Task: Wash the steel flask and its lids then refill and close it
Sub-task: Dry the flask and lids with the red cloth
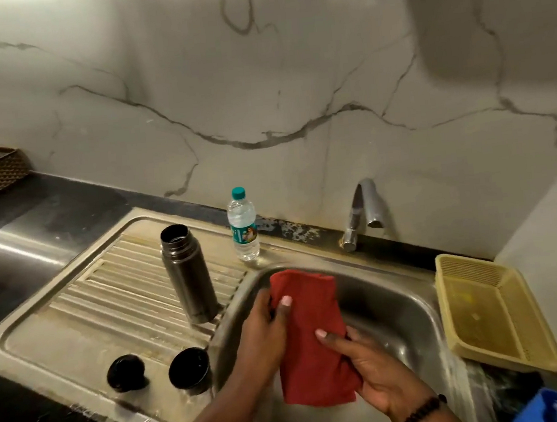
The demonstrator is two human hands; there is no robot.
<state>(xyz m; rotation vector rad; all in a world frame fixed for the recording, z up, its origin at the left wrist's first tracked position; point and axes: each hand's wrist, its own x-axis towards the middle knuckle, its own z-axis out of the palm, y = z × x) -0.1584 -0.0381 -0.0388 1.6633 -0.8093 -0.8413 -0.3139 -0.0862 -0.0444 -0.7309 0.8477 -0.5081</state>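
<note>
Both hands share one grip on the red cloth (311,340), holding it over the sink basin (398,304): the left hand (264,327) pinches the upper left edge with its thumb laid across the front, and the right hand (377,368) cups the lower right side from beneath, thumb pressed on top. Held folded and hanging over the basin, the cloth would shed any drips into the sink rather than onto the surface; it looks ready for wiping or drying, though whether it is wet I cannot tell. The steel flask (188,274) stands upright and open-mouthed on the ribbed drainboard (115,294), just beside the basin's rim, where run-off can drain away. Its two dark lids (126,372) (190,371) sit nearer the front edge, close together but apart. A capped water bottle (243,228) waits behind the flask near the tap (361,216), probably for refilling. A yellow basket (494,309) rests to the right of the basin
</note>
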